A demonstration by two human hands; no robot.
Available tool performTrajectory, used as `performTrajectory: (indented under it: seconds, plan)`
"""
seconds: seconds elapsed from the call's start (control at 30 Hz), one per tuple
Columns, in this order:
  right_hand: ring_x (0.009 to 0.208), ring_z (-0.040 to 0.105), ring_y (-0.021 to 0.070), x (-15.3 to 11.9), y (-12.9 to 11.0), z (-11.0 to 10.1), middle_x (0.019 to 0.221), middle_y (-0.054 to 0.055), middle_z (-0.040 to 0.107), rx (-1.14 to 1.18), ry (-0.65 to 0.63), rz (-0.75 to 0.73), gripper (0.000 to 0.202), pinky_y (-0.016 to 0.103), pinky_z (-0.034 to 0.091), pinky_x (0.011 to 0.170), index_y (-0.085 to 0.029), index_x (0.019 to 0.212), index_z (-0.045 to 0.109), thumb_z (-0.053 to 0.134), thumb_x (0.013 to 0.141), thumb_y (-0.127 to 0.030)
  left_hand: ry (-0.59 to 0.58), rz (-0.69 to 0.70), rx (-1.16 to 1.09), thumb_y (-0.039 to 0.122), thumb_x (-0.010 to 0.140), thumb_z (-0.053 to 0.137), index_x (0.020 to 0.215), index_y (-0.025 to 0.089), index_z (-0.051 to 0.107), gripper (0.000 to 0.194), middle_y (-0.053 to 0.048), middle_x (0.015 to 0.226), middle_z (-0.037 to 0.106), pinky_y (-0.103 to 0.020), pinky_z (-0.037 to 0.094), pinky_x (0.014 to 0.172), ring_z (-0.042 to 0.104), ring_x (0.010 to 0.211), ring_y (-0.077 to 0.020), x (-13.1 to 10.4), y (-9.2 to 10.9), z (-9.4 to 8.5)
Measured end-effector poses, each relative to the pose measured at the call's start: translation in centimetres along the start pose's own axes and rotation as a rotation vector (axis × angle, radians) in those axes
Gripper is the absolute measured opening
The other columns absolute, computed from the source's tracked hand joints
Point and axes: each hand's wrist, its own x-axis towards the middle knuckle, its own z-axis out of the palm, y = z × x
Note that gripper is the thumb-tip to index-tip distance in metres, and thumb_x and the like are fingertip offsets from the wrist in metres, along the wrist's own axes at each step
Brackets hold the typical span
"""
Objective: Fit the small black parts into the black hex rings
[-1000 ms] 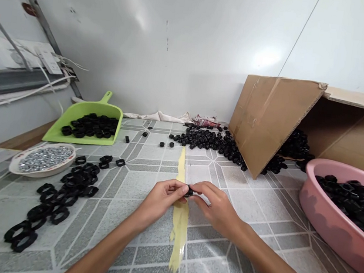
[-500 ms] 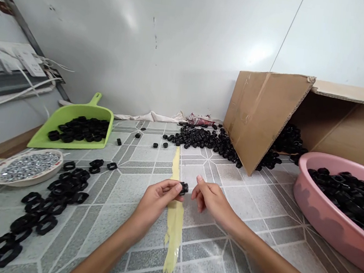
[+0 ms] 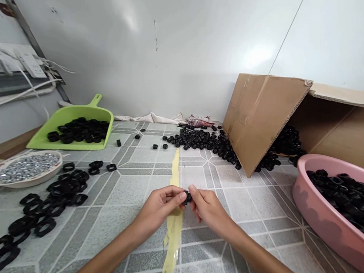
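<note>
A small black part (image 3: 187,197) is held between both hands, above a yellow strip (image 3: 173,236) on the tiled surface. From the left, my left hand (image 3: 165,201) pinches it between thumb and fingers. On its other side, my right hand (image 3: 203,202) has its thumb and fingertips closed on the same part. The fingers cover most of its shape. Black rings (image 3: 59,192) lie scattered to the left of my left hand. A heap of small black parts (image 3: 201,138) lies beyond the hands.
At the left are a green dustpan (image 3: 42,131) with black pieces and a dish (image 3: 53,173) of small silvery pieces. A tipped cardboard box (image 3: 257,114) and a pink basin (image 3: 309,199) of black rings stand at the right. Cables run along the far left.
My right hand has moved left and down and taken hold of the black part. My left hand has lowered slightly with it, and the view has shifted a little.
</note>
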Motion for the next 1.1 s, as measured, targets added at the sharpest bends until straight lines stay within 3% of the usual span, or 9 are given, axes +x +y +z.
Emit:
performTrajectory:
  seconds: [0.1, 0.23, 0.33, 0.43, 0.63, 0.73, 0.87, 1.0, 1.1]
  plan:
    - [0.046, 0.05, 0.0125, 0.2, -0.1, -0.6, 0.052, -0.003, 0.05, 0.075, -0.051, 0.027, 0.055, 0.025, 0.037, 0.048, -0.019, 0.073, 0.056, 0.038, 0.097, -0.065, 0.061, -0.03, -0.037, 0.05, 0.088, 0.066, 0.094, 0.016, 0.072, 0.035, -0.005, 0.08, 0.068, -0.03, 0.047, 0.08, 0.062, 0.08, -0.0186, 0.1, -0.2, 0.0]
    - [0.082, 0.06, 0.016, 0.0, -1.4, -1.4, 0.093, 0.001, 0.063, 0.041, -0.116, -0.179, 0.032, 0.026, 0.047, 0.069, -0.022, 0.106, 0.056, 0.07, 0.087, -0.044, 0.095, -0.06, -0.094, 0.052, 0.089, 0.063, 0.087, 0.016, 0.069, 0.037, -0.002, 0.072, 0.064, -0.026, 0.045, 0.074, 0.058, 0.073, -0.0154, 0.2, -0.6, -0.1]
    - [0.08, 0.057, 0.0152, -0.4, -2.2, -1.5, 0.088, 0.0, 0.062, -0.075, -0.08, -0.26, 0.017, 0.026, 0.043, 0.069, -0.022, 0.095, 0.057, 0.063, 0.093, -0.039, 0.085, -0.066, -0.095, 0.053, 0.089, 0.062, 0.085, 0.015, 0.067, 0.038, 0.0, 0.067, 0.06, -0.024, 0.042, 0.069, 0.055, 0.067, -0.0136, 0.1, -0.7, 0.0]
    - [0.068, 0.051, 0.0134, -0.6, -2.0, -1.1, 0.076, -0.002, 0.058, -0.138, -0.102, -0.248, 0.023, 0.025, 0.037, 0.059, -0.022, 0.085, 0.058, 0.06, 0.094, -0.042, 0.06, -0.064, -0.081, 0.054, 0.089, 0.061, 0.083, 0.015, 0.067, 0.04, -0.001, 0.07, 0.06, -0.025, 0.043, 0.069, 0.055, 0.068, -0.0142, 0.1, -0.5, -0.2]
    - [0.04, 0.039, 0.0097, -0.4, -1.1, 0.1, 0.048, -0.008, 0.036, 0.252, -0.251, 0.063, 0.048, 0.023, 0.034, 0.043, -0.021, 0.071, 0.051, 0.043, 0.097, -0.061, -0.023, 0.051, 0.03, 0.048, 0.091, 0.061, 0.089, 0.016, 0.068, 0.033, -0.004, 0.081, 0.067, -0.028, 0.047, 0.075, 0.06, 0.077, -0.0174, 0.0, 0.3, -0.4]
    - [0.034, 0.022, 0.007, -0.5, -1.4, 0.2, 0.046, -0.011, 0.026, 0.519, -0.333, 0.218, 0.05, 0.022, 0.023, 0.037, -0.021, 0.069, 0.047, 0.04, 0.097, -0.062, 0.017, 0.181, 0.193, 0.042, 0.092, 0.062, 0.097, 0.019, 0.068, 0.024, -0.005, 0.089, 0.07, -0.03, 0.047, 0.082, 0.063, 0.087, -0.0201, -0.6, 0.8, -0.2]
    - [0.034, 0.023, 0.0067, -0.7, -1.8, -0.4, 0.046, -0.011, 0.023, 0.634, -0.457, 0.364, 0.049, 0.021, 0.021, 0.039, -0.022, 0.071, 0.043, 0.038, 0.098, -0.062, 0.055, 0.278, 0.452, 0.039, 0.095, 0.056, 0.107, 0.025, 0.07, 0.023, -0.004, 0.096, 0.07, -0.031, 0.047, 0.082, 0.063, 0.091, -0.0214, -1.3, 1.3, -0.1]
    - [0.035, 0.032, 0.0079, -0.5, -1.3, -0.2, 0.047, -0.01, 0.026, 0.407, -0.305, 0.271, 0.055, 0.022, 0.028, 0.04, -0.022, 0.07, 0.044, 0.036, 0.095, -0.069, 0.072, 0.214, 0.352, 0.042, 0.093, 0.058, 0.106, 0.023, 0.07, 0.026, -0.006, 0.098, 0.071, -0.031, 0.049, 0.079, 0.063, 0.092, -0.0225, -1.0, 0.8, -0.1]
    - [0.045, 0.048, 0.0124, -0.5, -1.2, 0.2, 0.055, -0.006, 0.045, 0.162, -0.089, 0.069, 0.049, 0.025, 0.038, 0.046, -0.022, 0.079, 0.047, 0.037, 0.097, -0.067, 0.093, 0.113, 0.17, 0.046, 0.092, 0.06, 0.097, 0.019, 0.069, 0.029, -0.004, 0.085, 0.069, -0.03, 0.049, 0.077, 0.063, 0.08, -0.0194, -0.4, 0.3, 0.0]
